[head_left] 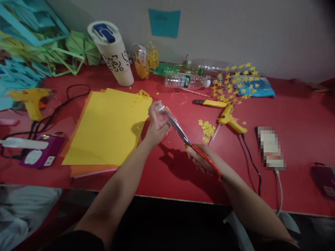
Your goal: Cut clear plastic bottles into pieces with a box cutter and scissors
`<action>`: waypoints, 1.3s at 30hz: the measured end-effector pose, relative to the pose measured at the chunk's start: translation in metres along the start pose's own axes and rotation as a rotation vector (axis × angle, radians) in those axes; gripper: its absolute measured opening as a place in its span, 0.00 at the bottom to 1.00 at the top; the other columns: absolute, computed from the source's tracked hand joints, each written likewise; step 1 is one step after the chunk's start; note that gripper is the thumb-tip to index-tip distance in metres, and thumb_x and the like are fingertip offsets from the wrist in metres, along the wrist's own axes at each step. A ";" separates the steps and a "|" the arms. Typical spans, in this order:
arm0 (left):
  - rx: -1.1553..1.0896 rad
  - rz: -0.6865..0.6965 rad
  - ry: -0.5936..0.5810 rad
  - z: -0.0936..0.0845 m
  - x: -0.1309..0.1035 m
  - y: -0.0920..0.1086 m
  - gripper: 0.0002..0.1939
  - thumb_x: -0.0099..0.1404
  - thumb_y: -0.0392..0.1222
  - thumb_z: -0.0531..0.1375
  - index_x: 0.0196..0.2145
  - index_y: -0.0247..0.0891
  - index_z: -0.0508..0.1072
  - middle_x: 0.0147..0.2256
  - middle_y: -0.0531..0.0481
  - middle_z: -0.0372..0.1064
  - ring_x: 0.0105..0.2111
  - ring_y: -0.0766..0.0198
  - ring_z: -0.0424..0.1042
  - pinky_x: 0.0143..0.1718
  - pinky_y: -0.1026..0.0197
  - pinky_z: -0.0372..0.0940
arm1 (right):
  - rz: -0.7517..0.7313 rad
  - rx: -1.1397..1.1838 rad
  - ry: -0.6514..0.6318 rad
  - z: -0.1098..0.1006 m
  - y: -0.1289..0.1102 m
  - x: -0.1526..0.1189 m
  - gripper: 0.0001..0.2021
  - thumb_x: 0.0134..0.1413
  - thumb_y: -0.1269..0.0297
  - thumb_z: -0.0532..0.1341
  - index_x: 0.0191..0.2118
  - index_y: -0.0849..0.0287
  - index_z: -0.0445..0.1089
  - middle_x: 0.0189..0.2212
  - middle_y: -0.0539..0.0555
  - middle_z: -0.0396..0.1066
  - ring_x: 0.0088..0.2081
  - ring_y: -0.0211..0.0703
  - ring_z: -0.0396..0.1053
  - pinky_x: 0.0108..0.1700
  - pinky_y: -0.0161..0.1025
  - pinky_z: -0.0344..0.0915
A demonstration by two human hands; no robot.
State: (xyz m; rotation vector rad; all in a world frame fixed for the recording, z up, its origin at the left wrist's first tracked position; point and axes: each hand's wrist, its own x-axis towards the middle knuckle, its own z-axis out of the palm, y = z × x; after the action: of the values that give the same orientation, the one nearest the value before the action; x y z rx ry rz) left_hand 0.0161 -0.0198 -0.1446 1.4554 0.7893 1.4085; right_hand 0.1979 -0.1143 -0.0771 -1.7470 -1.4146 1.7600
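Observation:
My left hand (157,127) is closed around a piece of clear plastic (171,118), which looks like the cut top of a bottle with a white ring at its neck. Red-handled scissors (206,157) are gripped in my right hand (200,158). Their blades point up and left and meet the clear plastic beside my left fingers. Whether the blades are parted is hard to make out. Left of my left hand lies a stack of yellow paper (107,129) with orange sheets beneath. Small yellow stars (207,129) lie in a pile beyond my right hand.
A yellow glue gun (230,120) and a yellow utility knife (210,103) lie to the right. Clear bottles (183,81) lie along the wall near a white tumbler (115,57). Another glue gun (32,101) and its black cable occupy the left. A phone (270,148) sits at right.

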 end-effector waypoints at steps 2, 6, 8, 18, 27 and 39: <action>-0.006 0.013 -0.001 0.000 0.000 0.000 0.31 0.60 0.38 0.61 0.56 0.56 0.52 0.43 0.52 0.65 0.43 0.63 0.69 0.45 0.56 0.68 | 0.015 -0.002 0.014 0.000 -0.001 -0.001 0.24 0.50 0.39 0.59 0.24 0.54 0.55 0.12 0.40 0.51 0.12 0.30 0.53 0.14 0.31 0.51; 0.008 0.039 0.010 0.001 0.000 -0.001 0.31 0.60 0.37 0.61 0.56 0.56 0.53 0.43 0.52 0.65 0.44 0.63 0.69 0.45 0.56 0.68 | 0.020 -0.027 0.029 0.001 -0.002 -0.003 0.24 0.50 0.38 0.60 0.24 0.54 0.56 0.12 0.41 0.52 0.12 0.31 0.54 0.14 0.30 0.51; 0.013 0.055 0.016 0.001 0.001 -0.002 0.30 0.60 0.37 0.61 0.56 0.56 0.53 0.43 0.52 0.65 0.44 0.62 0.69 0.44 0.56 0.69 | 0.016 -0.039 0.035 0.001 -0.003 -0.003 0.24 0.49 0.38 0.59 0.23 0.54 0.56 0.11 0.41 0.52 0.11 0.31 0.54 0.13 0.31 0.51; 0.018 0.159 -0.132 -0.003 0.000 -0.012 0.31 0.64 0.44 0.61 0.59 0.56 0.50 0.46 0.49 0.62 0.46 0.60 0.68 0.43 0.53 0.71 | 0.001 0.034 0.014 -0.001 -0.004 0.000 0.19 0.54 0.45 0.57 0.25 0.55 0.58 0.13 0.40 0.54 0.12 0.29 0.52 0.18 0.33 0.56; 0.085 0.182 -0.148 -0.004 0.000 -0.013 0.30 0.66 0.47 0.58 0.60 0.56 0.47 0.47 0.49 0.62 0.46 0.60 0.68 0.47 0.50 0.68 | 0.073 -0.016 0.039 0.000 -0.009 -0.004 0.19 0.54 0.46 0.59 0.24 0.54 0.56 0.12 0.40 0.52 0.11 0.29 0.53 0.14 0.30 0.52; 0.022 0.057 -0.075 0.002 -0.002 0.002 0.32 0.60 0.45 0.63 0.57 0.56 0.51 0.47 0.48 0.62 0.46 0.56 0.69 0.42 0.50 0.70 | 0.020 -0.012 0.043 -0.001 -0.007 -0.002 0.22 0.51 0.43 0.62 0.23 0.54 0.55 0.12 0.40 0.52 0.11 0.31 0.54 0.14 0.31 0.52</action>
State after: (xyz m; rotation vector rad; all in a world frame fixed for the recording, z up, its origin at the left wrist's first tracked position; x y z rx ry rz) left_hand 0.0172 -0.0231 -0.1432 1.5494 0.7238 1.3828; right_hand 0.1960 -0.1125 -0.0701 -1.8007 -1.3976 1.7170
